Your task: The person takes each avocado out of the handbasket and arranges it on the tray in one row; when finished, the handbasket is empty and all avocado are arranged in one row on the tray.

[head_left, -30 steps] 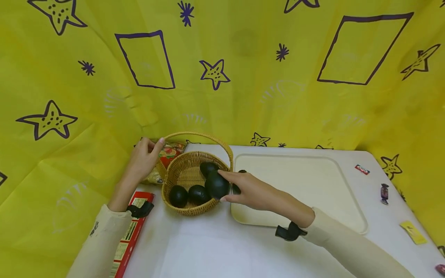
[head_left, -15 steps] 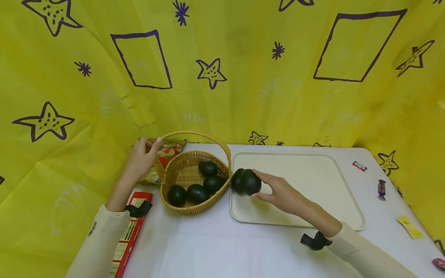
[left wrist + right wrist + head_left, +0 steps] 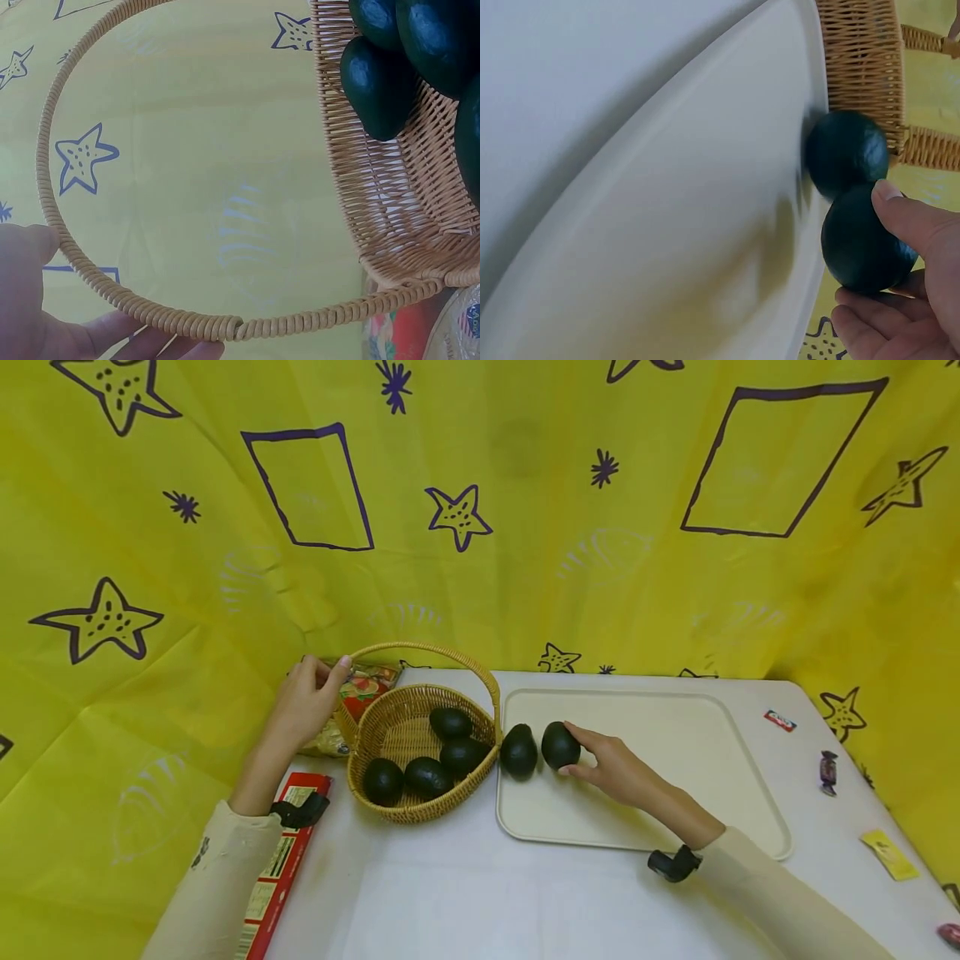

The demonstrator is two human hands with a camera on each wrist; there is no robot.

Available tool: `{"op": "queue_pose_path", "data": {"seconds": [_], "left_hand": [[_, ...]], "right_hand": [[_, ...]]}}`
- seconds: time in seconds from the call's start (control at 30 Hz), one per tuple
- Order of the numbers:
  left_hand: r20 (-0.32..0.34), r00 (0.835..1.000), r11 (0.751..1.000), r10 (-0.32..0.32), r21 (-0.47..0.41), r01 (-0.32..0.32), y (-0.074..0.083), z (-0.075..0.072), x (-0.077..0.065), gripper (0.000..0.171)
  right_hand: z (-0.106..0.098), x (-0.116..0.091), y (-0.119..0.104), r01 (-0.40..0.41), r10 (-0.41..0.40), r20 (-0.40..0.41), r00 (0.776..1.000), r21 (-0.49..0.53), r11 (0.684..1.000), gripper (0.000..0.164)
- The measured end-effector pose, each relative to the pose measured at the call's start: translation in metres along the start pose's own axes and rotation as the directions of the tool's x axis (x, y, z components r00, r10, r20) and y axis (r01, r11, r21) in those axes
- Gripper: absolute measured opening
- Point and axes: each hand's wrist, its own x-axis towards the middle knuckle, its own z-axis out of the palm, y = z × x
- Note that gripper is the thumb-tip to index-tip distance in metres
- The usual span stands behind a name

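My left hand holds the arched handle of a wicker basket, thumb on one side and fingers on the other. Several dark green avocados lie in the basket. Over the left part of a cream tray, my right hand grips an avocado between thumb and fingers. Another avocado sits on the tray beside the basket, just left of the held one. In the right wrist view the two avocados overlap, so their gap is hidden there.
Behind the basket lie shiny food packets. A red box is by my left forearm. Small wrapped candies and a yellow sachet lie right of the tray. A yellow patterned cloth hangs behind the table.
My right hand has carried an avocado from over the basket rightward to the tray, beside the other avocado there. My left hand stays on the handle.
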Motion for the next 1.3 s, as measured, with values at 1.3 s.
{"op": "queue_pose_path", "data": {"seconds": [1.3], "left_hand": [[0.014, 1.000, 1.000, -0.017, -0.002, 0.017, 0.000, -0.001, -0.001, 0.069]], "right_hand": [[0.005, 0.009, 0.010, 0.018, -0.018, 0.076, 0.997, -0.001, 1.000, 0.077]]}}
